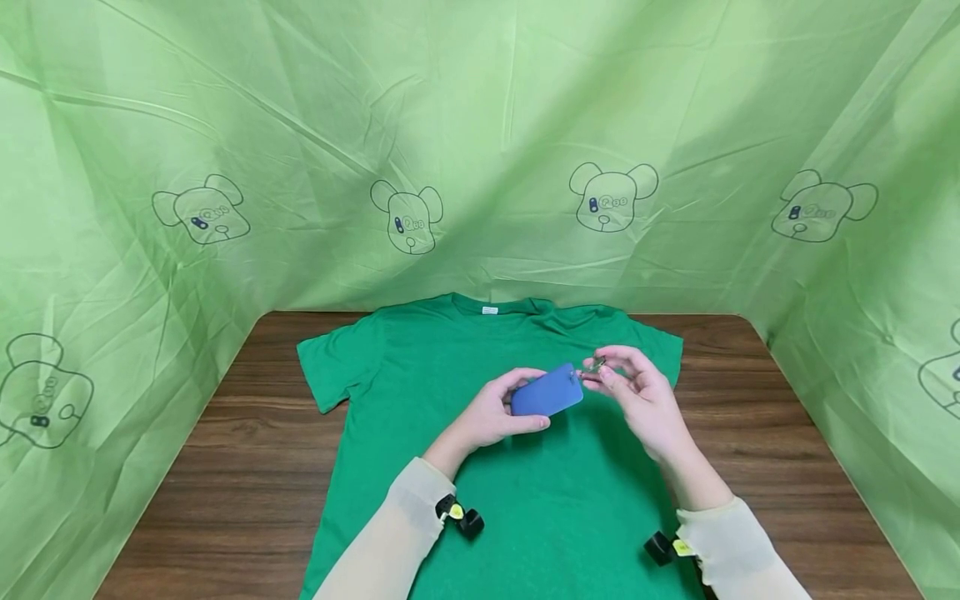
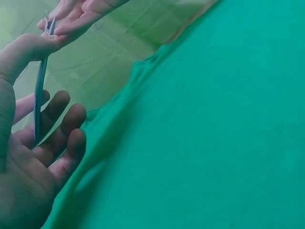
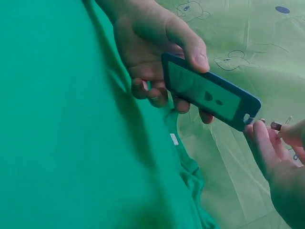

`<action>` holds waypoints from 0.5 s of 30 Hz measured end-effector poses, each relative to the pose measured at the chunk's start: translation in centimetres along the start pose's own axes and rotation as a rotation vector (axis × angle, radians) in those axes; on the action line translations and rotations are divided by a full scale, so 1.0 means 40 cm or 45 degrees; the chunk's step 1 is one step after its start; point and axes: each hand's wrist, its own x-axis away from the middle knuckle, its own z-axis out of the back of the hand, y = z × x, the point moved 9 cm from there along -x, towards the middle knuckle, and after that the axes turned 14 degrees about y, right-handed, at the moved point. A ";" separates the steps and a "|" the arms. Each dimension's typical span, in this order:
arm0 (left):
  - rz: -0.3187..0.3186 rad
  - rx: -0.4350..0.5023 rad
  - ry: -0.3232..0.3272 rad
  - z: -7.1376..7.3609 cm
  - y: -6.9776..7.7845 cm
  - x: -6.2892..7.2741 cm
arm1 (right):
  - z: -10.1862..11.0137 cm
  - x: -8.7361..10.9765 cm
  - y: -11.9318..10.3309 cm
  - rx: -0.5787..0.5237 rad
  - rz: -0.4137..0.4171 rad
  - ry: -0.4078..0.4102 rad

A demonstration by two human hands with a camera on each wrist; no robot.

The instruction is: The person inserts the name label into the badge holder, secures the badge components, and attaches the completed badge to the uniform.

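Note:
A blue badge holder (image 1: 546, 392) is held up over a green T-shirt (image 1: 442, 358). My left hand (image 1: 489, 412) grips its near end by the long edges, thumb on one side and fingers on the other. In the right wrist view, the badge holder (image 3: 202, 88) shows a framed window with dark marks inside. At its far end is a slot, where a small metal clip (image 1: 596, 364) is pinched between the thumb and fingers of my right hand (image 1: 647, 400). From the left wrist the badge holder (image 2: 42, 86) appears edge-on, a thin strip.
The T-shirt lies spread flat, its collar with a white label (image 1: 490, 310) toward the back. Under it is a dark wooden table (image 1: 247, 450). Light green fabric walls (image 1: 480, 125) printed with bear heads enclose the back and both sides.

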 end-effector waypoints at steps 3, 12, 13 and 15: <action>-0.008 -0.022 0.021 0.001 0.001 -0.001 | -0.002 0.002 0.004 0.029 -0.005 0.007; -0.017 -0.057 0.040 0.003 -0.005 -0.005 | -0.004 0.003 0.019 0.191 -0.051 -0.011; -0.016 -0.061 0.040 0.003 -0.005 -0.005 | -0.004 0.004 0.018 0.185 -0.052 -0.013; -0.015 -0.066 0.039 0.002 -0.005 -0.005 | -0.003 0.004 0.018 0.178 -0.064 -0.010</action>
